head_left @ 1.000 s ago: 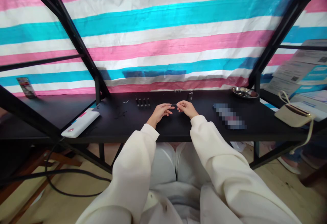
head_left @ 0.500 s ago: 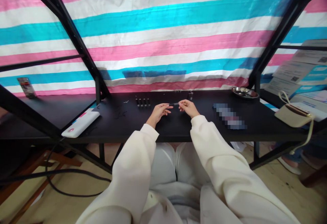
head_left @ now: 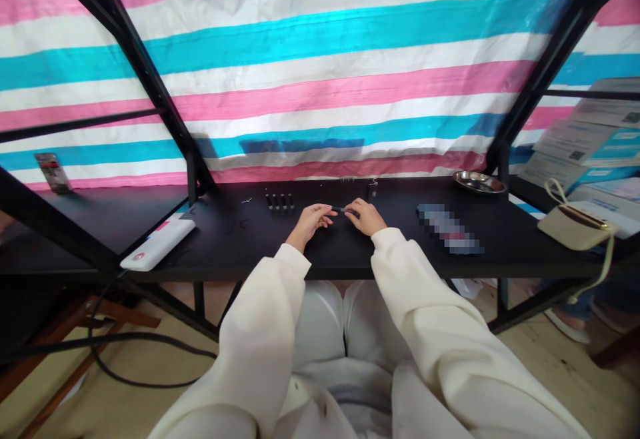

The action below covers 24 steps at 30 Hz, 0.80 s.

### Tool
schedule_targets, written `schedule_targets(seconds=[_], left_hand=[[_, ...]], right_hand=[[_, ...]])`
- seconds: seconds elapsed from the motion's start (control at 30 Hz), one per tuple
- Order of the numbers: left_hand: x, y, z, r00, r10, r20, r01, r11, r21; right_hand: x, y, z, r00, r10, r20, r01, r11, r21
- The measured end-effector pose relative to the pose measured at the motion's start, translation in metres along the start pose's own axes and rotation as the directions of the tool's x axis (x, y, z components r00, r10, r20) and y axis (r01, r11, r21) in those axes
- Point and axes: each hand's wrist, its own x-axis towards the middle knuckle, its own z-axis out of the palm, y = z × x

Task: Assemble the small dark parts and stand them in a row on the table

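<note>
Together, both hands hold one slim dark piece (head_left: 338, 209) just above the black table (head_left: 341, 255), near the person's body: the left hand (head_left: 311, 222) has its left end pinched between thumb and fingers, while the right hand (head_left: 367, 217) has its fingers closed around the right end. Beyond and left of them stands a row of four small dark cylinders (head_left: 280, 201); a round metal dish (head_left: 479, 183) sits toward the far right corner.
</note>
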Motion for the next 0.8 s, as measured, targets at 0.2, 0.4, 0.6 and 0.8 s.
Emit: schedule_targets(seconds=[0.2,0.4,0.6,0.8], left_hand=[[0.002,0.0,-0.002,0.995,0.035,-0.089,-0.036,0.999,-0.005],[0.0,0.002,0.0,0.996,0.033,-0.085,-0.031,0.999,0.03],[-0.007,0.004,0.005,0.996,0.0,0.091,-0.005,0.999,0.048],[-0.011,0.007,0.006,0.98,-0.027,0.199,0.023,1.0,0.019]], right_hand=[[0.001,0.002,0.001,0.995,0.064,-0.076,-0.078,0.978,-0.196],[0.003,0.002,0.004,0.975,0.116,-0.192,-0.094,0.988,0.12],[0.002,-0.008,0.01,0.998,-0.009,-0.067,0.027,0.957,0.287],[0.002,-0.01,0.014,0.996,-0.065,0.059,0.05,0.972,0.229]])
